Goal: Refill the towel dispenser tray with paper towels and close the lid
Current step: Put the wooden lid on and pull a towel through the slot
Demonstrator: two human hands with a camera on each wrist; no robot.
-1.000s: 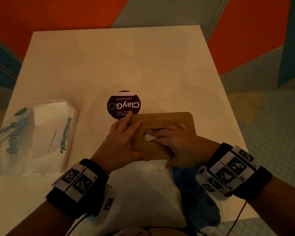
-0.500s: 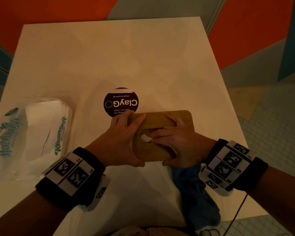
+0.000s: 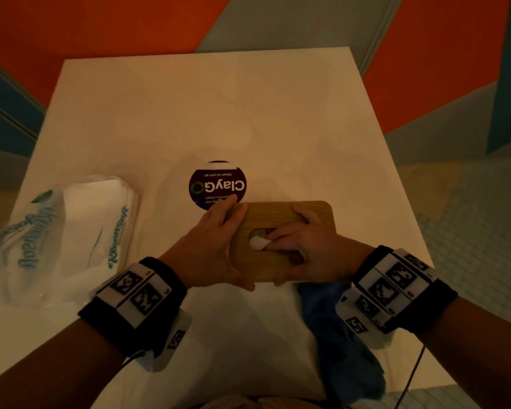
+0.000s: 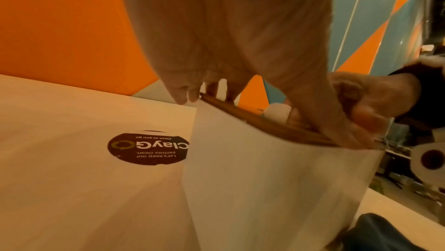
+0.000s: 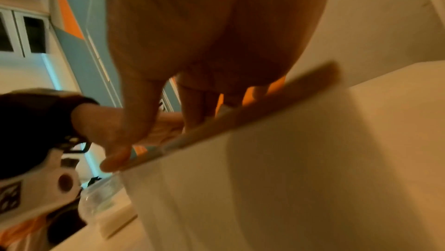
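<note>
Since a second ago, both hands have slid slightly further over the wooden lid [image 3: 281, 219], and the white tuft of paper towel [image 3: 258, 242] now stands a little more clear of the lid's slot.

The lid lies flat on top of the white dispenser box [image 4: 277, 179], which sits at the near edge of the tabletop [image 3: 207, 113], its long axis running left to right in front of the person. The left hand [image 3: 210, 246] rests with straight fingers flat along the lid's left end, thumb hooked at the near edge. The right hand [image 3: 304, 249] lies over the lid's right half, its fingertips [image 3: 273, 240] pinching the towel tuft at the central slot.

The towel lies directly under the right hand's fingertips, toward the person's left of that palm, so the right hand is the nearer one; the left merely steadies the lid.

A round dark sticker [image 3: 217, 184] sits just beyond the lid. An opened plastic pack of towels [image 3: 71, 231] lies well to the left. Blue cloth [image 3: 337, 335] hangs below the box.
</note>
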